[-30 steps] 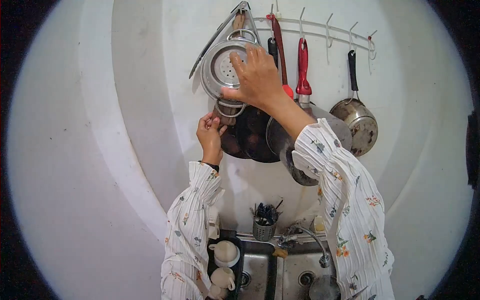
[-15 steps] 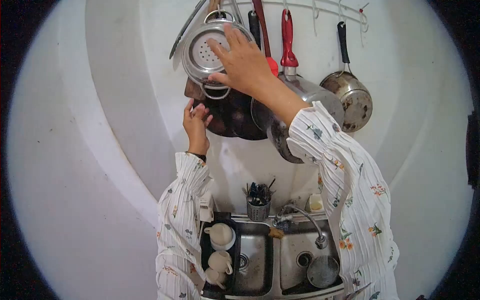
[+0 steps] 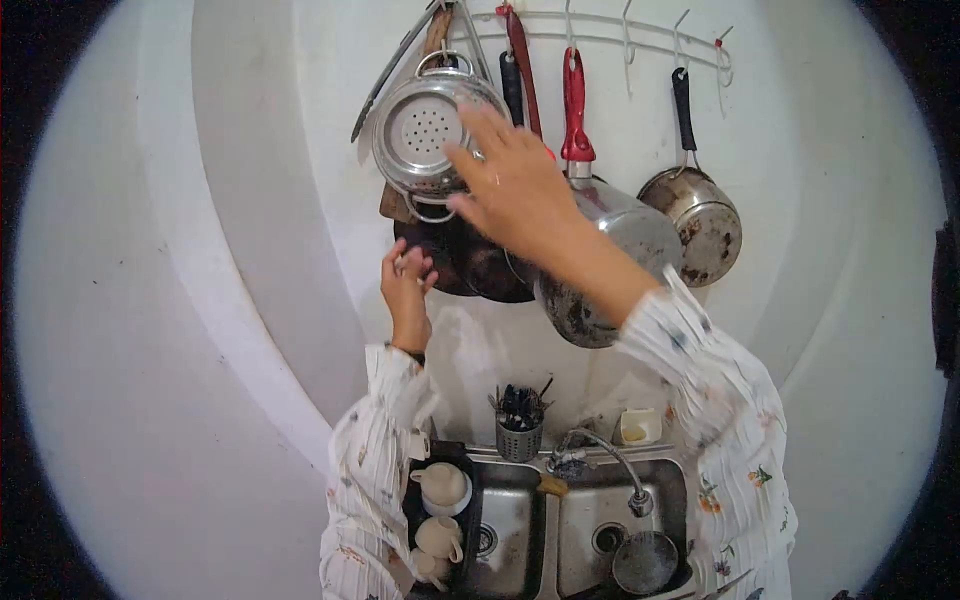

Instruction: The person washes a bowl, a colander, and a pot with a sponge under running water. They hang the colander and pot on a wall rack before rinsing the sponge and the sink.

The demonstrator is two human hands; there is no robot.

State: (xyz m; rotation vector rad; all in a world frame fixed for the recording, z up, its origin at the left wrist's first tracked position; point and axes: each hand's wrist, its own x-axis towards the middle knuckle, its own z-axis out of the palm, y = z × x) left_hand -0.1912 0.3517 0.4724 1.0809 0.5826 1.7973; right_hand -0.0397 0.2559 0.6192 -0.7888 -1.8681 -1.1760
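A round metal steamer pot (image 3: 422, 130) with a perforated bottom hangs on the wall rack by one loop handle. My right hand (image 3: 520, 185) is in front of its right side, fingers spread and slightly blurred, holding nothing. Below the steamer pot, my left hand (image 3: 408, 285) is raised with its fingers loosely bent and apart, and nothing shows in it. Dark pans (image 3: 470, 262) hang behind the steamer pot, partly hidden by it and by my right hand.
A large pot (image 3: 625, 235) and a small stained saucepan (image 3: 708, 225) hang on the right from the white hook rack (image 3: 600, 22). Below are a double sink (image 3: 510, 560), a curved faucet (image 3: 615, 455), a cutlery holder (image 3: 519, 440) and several cups (image 3: 440, 485) at left.
My right hand has moved right and down, away from the steamer pot. My left hand has lowered a little. The view has tilted up slightly.
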